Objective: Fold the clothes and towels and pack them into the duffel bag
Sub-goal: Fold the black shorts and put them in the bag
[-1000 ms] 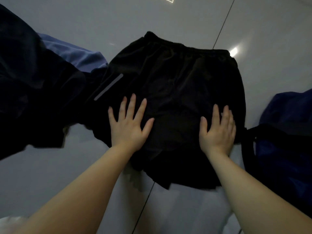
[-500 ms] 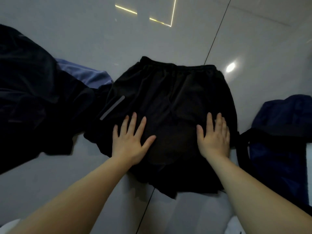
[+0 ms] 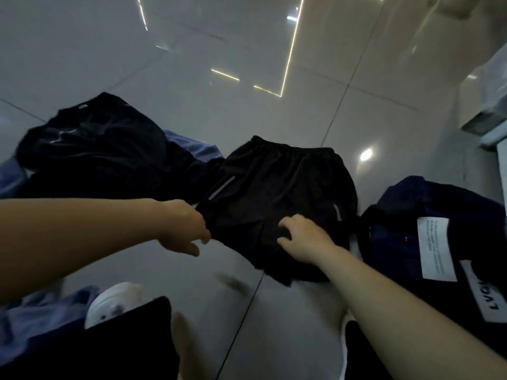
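Observation:
Black shorts [image 3: 277,187] with grey reflective stripes lie flat on the glossy tiled floor, waistband away from me. My left hand [image 3: 183,229] pinches the shorts' left hem edge. Fingers curled, my right hand [image 3: 301,238] grips the fabric near the lower middle of the shorts. The navy duffel bag [image 3: 428,220] with a white label lies on the floor just right of the shorts.
A heap of dark clothes [image 3: 96,154] over a blue garment [image 3: 197,150] lies to the left of the shorts. A white shoe [image 3: 115,300] and dark trouser legs are near the bottom. A pale blue cloth [image 3: 35,314] is at the lower left. A white cabinet base [image 3: 491,119] stands at the right.
Both hands were pressing flat on the shorts; now the left has slid to the left hem and pinches it, and the right has curled onto the fabric. The camera pulled back.

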A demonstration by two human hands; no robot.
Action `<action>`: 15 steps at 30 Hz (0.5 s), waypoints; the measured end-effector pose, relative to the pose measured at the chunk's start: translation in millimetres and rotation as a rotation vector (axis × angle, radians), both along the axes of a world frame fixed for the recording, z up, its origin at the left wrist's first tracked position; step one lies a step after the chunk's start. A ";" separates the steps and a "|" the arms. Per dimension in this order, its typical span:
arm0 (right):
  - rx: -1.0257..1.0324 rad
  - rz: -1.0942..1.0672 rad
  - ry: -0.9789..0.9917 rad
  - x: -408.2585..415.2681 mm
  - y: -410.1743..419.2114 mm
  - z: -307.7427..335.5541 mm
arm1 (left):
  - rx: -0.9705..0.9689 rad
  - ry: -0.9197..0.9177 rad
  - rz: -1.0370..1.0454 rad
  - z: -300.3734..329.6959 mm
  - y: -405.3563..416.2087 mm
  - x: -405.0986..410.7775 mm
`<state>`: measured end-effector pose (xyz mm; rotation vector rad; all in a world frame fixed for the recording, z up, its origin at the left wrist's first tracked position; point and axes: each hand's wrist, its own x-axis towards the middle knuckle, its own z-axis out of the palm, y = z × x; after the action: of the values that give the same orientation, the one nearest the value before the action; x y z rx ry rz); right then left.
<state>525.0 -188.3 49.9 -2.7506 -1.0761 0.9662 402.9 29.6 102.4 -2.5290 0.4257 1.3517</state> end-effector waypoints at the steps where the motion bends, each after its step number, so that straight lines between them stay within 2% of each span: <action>1: 0.024 -0.003 -0.011 -13.2 6.2 -4.8 | -0.004 -0.016 0.014 -2.7 1.5 -4.4; 7: -0.011 0.066 -0.131 -55.6 40.9 -65.5 | -0.154 -0.191 0.166 -56.4 14.4 -4.4; 9: -0.051 0.053 -0.161 -55.5 48.1 -87.1 | -0.217 -0.227 0.270 -85.9 15.1 -6.9; 11: 0.002 -0.010 -0.207 -46.5 53.4 -103.0 | -0.271 -0.256 0.404 -112.8 17.1 -12.5; 13: 0.168 -0.225 -0.145 -30.6 53.8 -106.2 | -0.292 -0.276 0.478 -126.5 17.2 -15.9; 15: 0.368 -0.594 -0.017 -7.0 51.8 -103.0 | -0.295 -0.317 0.511 -131.4 16.8 -15.2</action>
<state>518.0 -136.5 -53.1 -2.5199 -0.3355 0.5874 387.7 46.3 -29.0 -3.1805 -0.1054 1.0497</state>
